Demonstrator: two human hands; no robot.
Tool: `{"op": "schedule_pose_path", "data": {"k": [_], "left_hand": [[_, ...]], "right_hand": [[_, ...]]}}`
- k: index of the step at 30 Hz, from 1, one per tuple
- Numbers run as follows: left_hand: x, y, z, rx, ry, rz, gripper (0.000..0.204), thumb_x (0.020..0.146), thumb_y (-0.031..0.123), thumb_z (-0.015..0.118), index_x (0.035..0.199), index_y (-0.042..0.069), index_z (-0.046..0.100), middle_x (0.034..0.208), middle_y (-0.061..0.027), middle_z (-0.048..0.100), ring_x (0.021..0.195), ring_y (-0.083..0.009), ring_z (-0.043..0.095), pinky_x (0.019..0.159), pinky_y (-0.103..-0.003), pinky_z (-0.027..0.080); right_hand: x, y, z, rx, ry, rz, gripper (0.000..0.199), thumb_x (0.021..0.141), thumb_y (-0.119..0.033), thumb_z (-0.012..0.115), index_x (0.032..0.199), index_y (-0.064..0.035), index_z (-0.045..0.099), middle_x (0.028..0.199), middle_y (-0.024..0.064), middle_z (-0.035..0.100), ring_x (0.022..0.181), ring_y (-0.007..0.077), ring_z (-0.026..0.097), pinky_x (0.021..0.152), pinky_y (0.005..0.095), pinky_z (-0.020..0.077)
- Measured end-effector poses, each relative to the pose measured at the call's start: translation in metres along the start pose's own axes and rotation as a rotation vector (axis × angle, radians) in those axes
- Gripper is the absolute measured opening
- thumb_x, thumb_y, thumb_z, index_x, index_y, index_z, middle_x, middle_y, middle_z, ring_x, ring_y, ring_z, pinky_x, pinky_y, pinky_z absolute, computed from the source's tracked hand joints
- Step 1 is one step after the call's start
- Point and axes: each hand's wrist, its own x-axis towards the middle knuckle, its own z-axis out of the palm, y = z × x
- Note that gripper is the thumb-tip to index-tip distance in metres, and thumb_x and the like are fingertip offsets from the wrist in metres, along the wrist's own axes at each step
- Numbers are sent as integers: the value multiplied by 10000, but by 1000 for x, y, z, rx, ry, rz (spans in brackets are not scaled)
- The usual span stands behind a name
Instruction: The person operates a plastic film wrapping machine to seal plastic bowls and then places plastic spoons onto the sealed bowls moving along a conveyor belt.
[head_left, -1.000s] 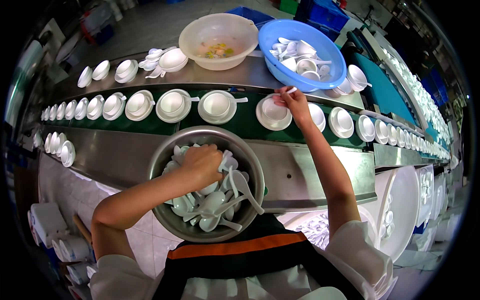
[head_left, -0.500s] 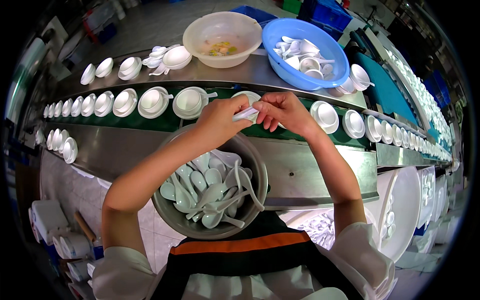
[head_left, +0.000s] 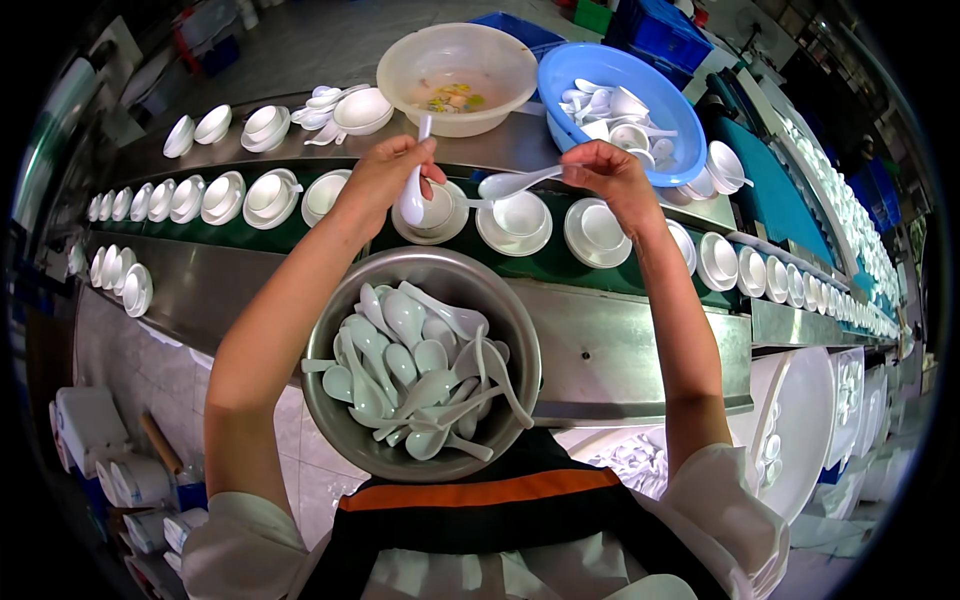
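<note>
My left hand point(head_left: 393, 172) pinches a white soup spoon point(head_left: 414, 190), its handle up and its bowl down, over a small bowl on a saucer point(head_left: 436, 217). A spoon handle sticks out to the right of that set. My right hand point(head_left: 605, 175) grips the handle end of a second white spoon point(head_left: 505, 184), whose bowl points left. Below this spoon is another bowl on a saucer point(head_left: 516, 228), with no spoon seen in it. Nearer me, a steel basin point(head_left: 522, 330) holds many white spoons point(head_left: 402, 367).
Bowl-and-saucer sets stand along a green belt point(head_left: 376, 240) to both sides. Behind it, a metal shelf bears a cream basin point(head_left: 457, 124) with food scraps and a blue basin point(head_left: 690, 165) of spoons and cups. Stacked bowls point(head_left: 137, 288) sit on the left ledge.
My hands have drawn apart from close together, and a spoon now shows in each. The sets on the belt have shifted left.
</note>
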Motion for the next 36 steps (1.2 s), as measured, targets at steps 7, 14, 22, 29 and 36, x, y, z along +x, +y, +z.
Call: {"op": "schedule_pose_path", "data": {"k": [7, 14, 22, 29, 36], "left_hand": [[47, -26, -12, 634, 156, 373, 225, 839, 190, 491, 750, 10, 592, 627, -79, 556, 551, -160, 502, 567, -292, 406], [90, -39, -8, 909, 38, 561, 140, 764, 126, 586, 763, -14, 581, 671, -131, 559, 613, -234, 525, 584, -331, 407], [65, -75, -33, 1086, -86, 531, 252, 704, 136, 644, 913, 6, 592, 755, -138, 610, 695, -279, 569, 655, -346, 441], [-6, -12, 0, 924, -316, 446, 126, 724, 130, 623, 765, 15, 594, 701, -121, 592, 628, -234, 570, 588, -317, 443], [-74, -50, 10, 1490, -606, 704, 84, 656, 133, 631, 685, 62, 595, 741, -61, 555, 756, -247, 526, 650, -363, 429]], "right_hand": [[-2, 14, -19, -709, 315, -245, 191, 700, 61, 583, 859, -42, 606, 701, 76, 603, 631, 134, 563, 594, 266, 445], [1, 60, -29, -722, 42, -240, 184, 660, 75, 602, 808, -35, 604, 690, 82, 577, 635, 160, 554, 603, 261, 442], [-24, 4, 48, -841, -166, -523, 290, 686, -27, 632, 970, -53, 581, 987, 108, 590, 886, 304, 555, 768, 353, 456], [-94, 4, 109, -1198, -846, -763, 145, 662, -55, 544, 803, -59, 578, 798, 48, 572, 857, 214, 556, 731, 296, 465], [-89, -41, 95, -1099, -1001, -522, 154, 685, -97, 573, 830, -51, 590, 794, 62, 592, 767, 218, 591, 654, 324, 479]]}}
